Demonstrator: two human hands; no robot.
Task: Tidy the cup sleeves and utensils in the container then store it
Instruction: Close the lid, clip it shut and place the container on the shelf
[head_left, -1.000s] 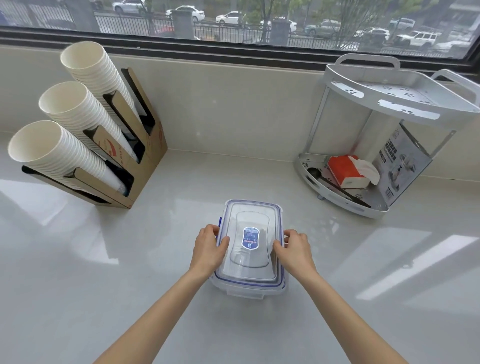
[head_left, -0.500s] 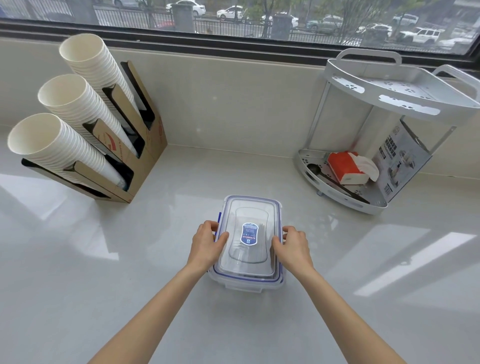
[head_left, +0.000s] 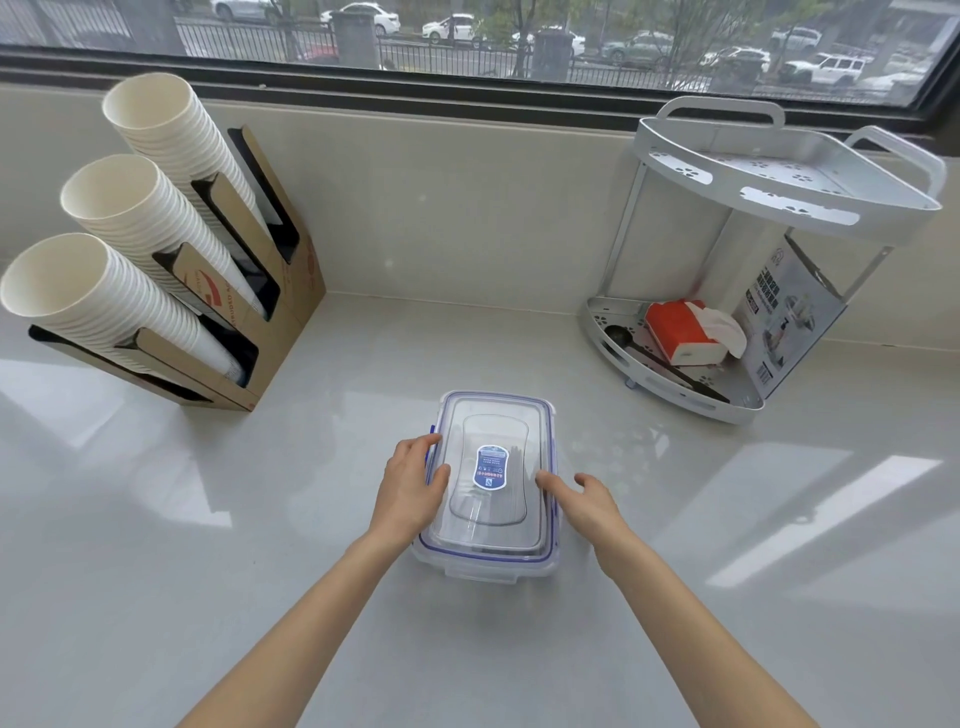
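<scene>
Head view: clear box (head_left: 493, 488) w/ lid (head_left: 491, 431) on is set on the counter (head_left: 260, 571), center, near the front edge. Lid has a blue seal line & blue sticker (head_left: 490, 466) mid-top. Contents can't be made out thru the lid.

L hand (head_left: 413, 480) is laid on the box's left edge, thumb on the lid, fingers curled over the side, so box is gripped from the left. R hand (head_left: 584, 501) is spread loose at the right edge, fingertips at the lid rim, nothing grasped; actual contact can't be told.

Cup rack (head_left: 260, 312) w/ three tilted cup stacks (head_left: 119, 312) is seen far left, well apart from box. Corner shelf (head_left: 675, 395) is seen at right-rear, w/ red tissue pack (head_left: 680, 330) & dark scoop (head_left: 621, 335) on its lower tier; upper tier bare.
</scene>
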